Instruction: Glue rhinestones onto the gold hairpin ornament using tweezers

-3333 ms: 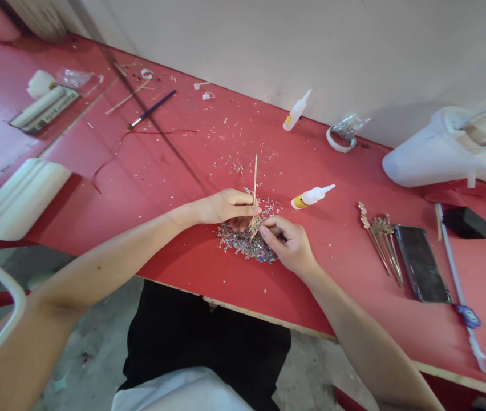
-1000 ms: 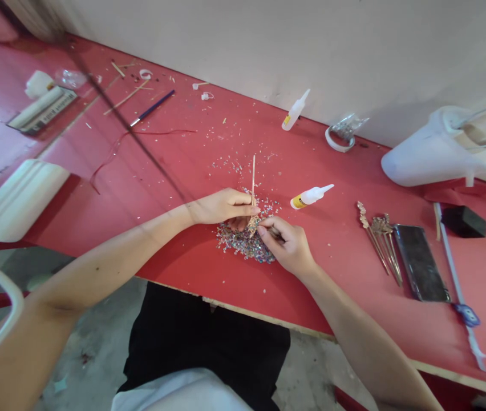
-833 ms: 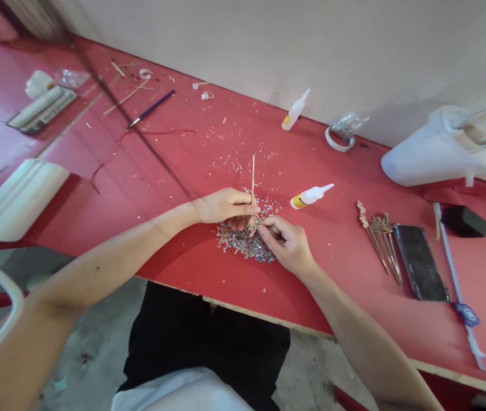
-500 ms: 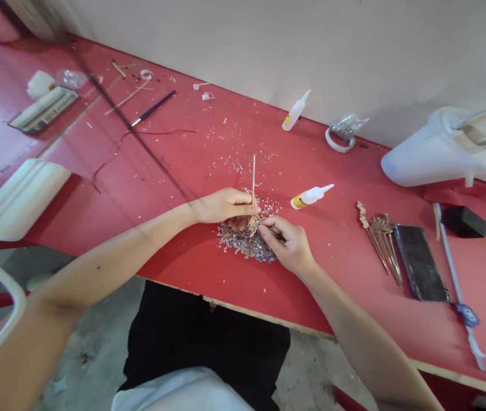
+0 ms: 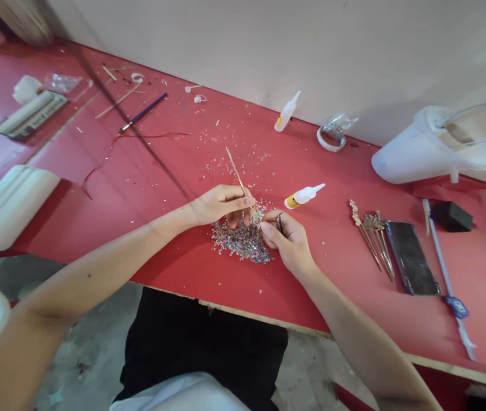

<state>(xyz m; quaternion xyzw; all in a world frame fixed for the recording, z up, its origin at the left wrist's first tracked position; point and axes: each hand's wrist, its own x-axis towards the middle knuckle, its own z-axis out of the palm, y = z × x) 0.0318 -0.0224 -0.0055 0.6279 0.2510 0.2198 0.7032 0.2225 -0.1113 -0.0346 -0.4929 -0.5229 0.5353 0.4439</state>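
My left hand (image 5: 221, 204) is closed around a thin gold hairpin (image 5: 235, 166), whose bare stem points up and away, leaning left. Its ornate head, with bits of shiny green on it, sits low between my two hands. My right hand (image 5: 291, 242) pinches a small metal tool that looks like tweezers (image 5: 279, 221), its tip close to the hairpin's head and mostly hidden by my fingers. Directly below both hands lies a heap of glittering shell-like chips (image 5: 243, 242). A glue bottle (image 5: 303, 196) with a yellow label lies just beyond my right hand.
On the red table (image 5: 183, 251) are a second glue bottle (image 5: 286, 112), a white ring-shaped dish (image 5: 331, 138) and a paintbrush (image 5: 144, 113). To the right are several gold hairpins (image 5: 373, 242), a phone (image 5: 412, 257), a black block (image 5: 452, 216) and a white bucket (image 5: 418, 148).
The hairpin's stem has tipped from upright to leaning left. My right hand has turned slightly, showing more of the metal tool. The whole view has shifted a little.
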